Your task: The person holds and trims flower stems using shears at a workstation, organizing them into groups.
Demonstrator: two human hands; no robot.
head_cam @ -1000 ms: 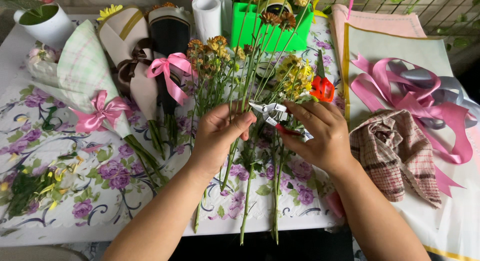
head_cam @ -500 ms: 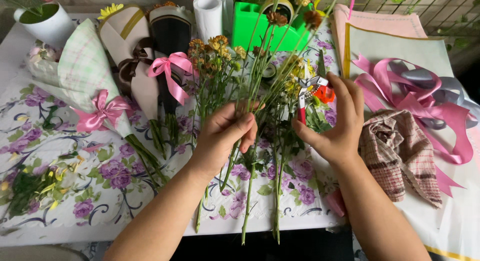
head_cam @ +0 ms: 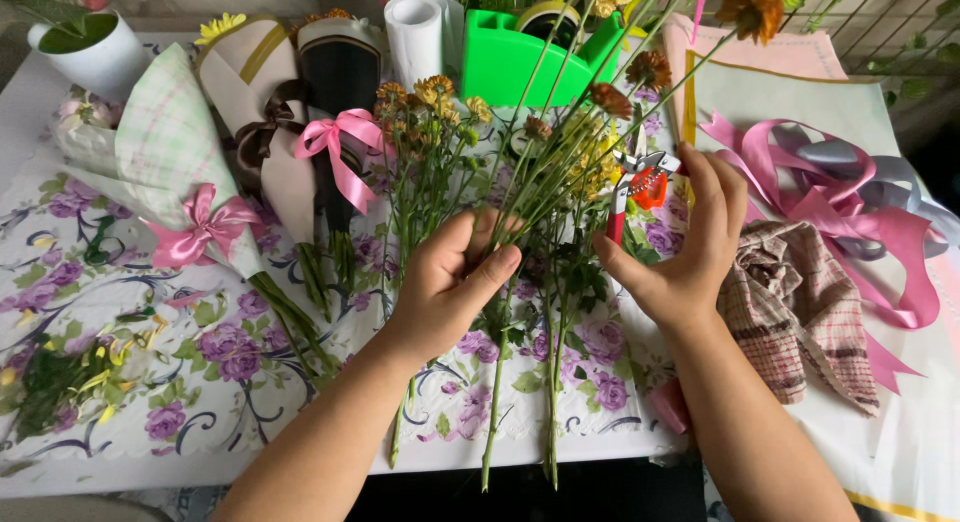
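My left hand is closed around a loose bunch of thin green flower stems, thumb pressed across the front — the stalks are wiry and leafy, fanning upward to small ruffled orange and yellow blooms and trailing down past the table edge. My right hand is open, fingers spread and curved, its palm beside the red-handled metal pruning shears that lie just at my fingertips among the stems; whether I touch them I cannot tell. All this rests on a glossy white tablecloth printed with purple flowers. To my left lie cone-shaped paper-wrapped bouquets tied with pink satin bows. To my right, a crumpled checked woven cloth sits near looping pink and grey ribbons.
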